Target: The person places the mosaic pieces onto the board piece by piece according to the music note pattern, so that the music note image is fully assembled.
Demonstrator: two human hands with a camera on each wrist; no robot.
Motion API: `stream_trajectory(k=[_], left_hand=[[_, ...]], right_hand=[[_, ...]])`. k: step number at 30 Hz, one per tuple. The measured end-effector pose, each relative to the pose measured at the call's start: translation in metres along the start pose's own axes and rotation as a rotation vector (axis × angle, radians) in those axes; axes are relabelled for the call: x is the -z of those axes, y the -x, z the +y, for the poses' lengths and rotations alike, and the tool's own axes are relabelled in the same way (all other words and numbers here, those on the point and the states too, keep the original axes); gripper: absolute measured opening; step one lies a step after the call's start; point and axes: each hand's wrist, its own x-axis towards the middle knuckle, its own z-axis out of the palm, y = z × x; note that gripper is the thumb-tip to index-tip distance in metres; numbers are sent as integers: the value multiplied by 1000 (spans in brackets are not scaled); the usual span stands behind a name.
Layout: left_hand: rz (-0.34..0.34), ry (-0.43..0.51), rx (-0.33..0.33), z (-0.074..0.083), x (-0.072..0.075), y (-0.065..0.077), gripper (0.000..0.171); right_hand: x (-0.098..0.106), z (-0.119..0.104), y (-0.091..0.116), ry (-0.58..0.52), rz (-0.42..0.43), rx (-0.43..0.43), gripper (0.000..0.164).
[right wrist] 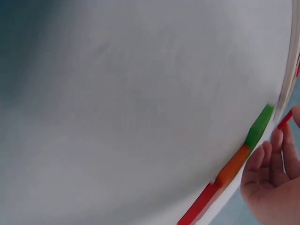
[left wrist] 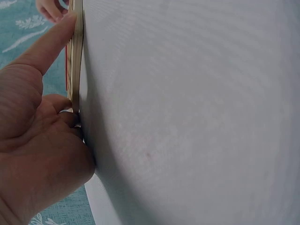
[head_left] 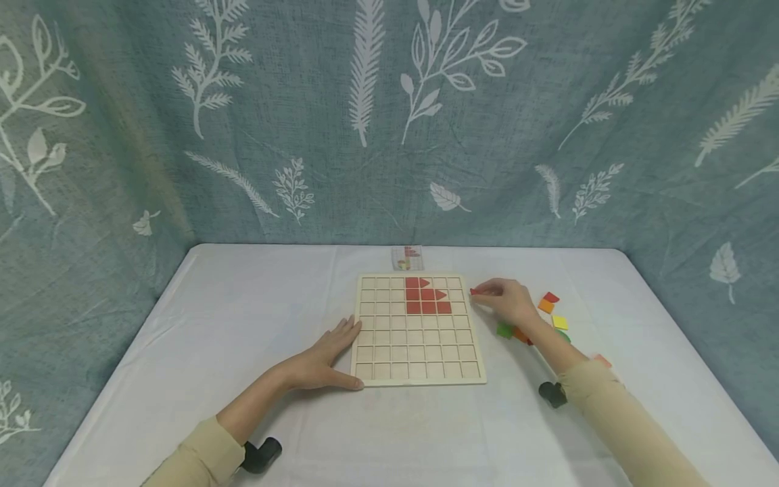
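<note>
A pale wooden grid board lies on the white table. Red tiles fill part of its upper right area in three rows; the top two rows each end in a triangle pointing right. My left hand rests against the board's left edge, thumb at the near left corner, fingers spread along the side. Just right of the board's far right corner, my right hand pinches a small red tile between thumb and fingertips. In the right wrist view that red tile appears edge-on, its shape partly hidden by the fingers.
Behind the board lies a small printed card with a red pattern. Loose tiles are scattered around the right forearm: green, orange, yellow, red and others. A patterned blue-green curtain hangs behind the table.
</note>
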Motion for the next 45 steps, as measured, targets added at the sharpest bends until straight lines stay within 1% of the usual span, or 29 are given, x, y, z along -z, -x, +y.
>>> stream_trajectory(k=[3, 7, 12, 15, 18, 31, 37, 42, 45], left_hand=[[3, -4, -1, 0, 0, 0, 109], [6, -9, -5, -1, 0, 0, 109], [7, -11, -3, -1, -1, 0, 110], [6, -10, -6, -1, -2, 0, 109], [5, -5, -10, -1, -1, 1, 109], [4, -2, -28, 0, -1, 2, 108], [5, -6, -23, 1, 0, 2, 108], [9, -13, -13, 1, -1, 2, 109], [10, -17, -10, 1, -2, 1, 109]], right_hand=[[-6, -7, 5, -21, -23, 22, 36], [-15, -14, 10, 17, -38, 54, 33], [-21, -17, 13, 92, -25, 134, 27], [-24, -18, 13, 96, -13, 177, 24], [-25, -18, 13, 87, -18, 204, 23], [-25, -19, 17, 97, -31, 212, 20], [-26, -17, 18, 93, -29, 221, 22], [-26, -17, 18, 84, -29, 200, 25], [-26, -18, 18, 81, -28, 212, 24]])
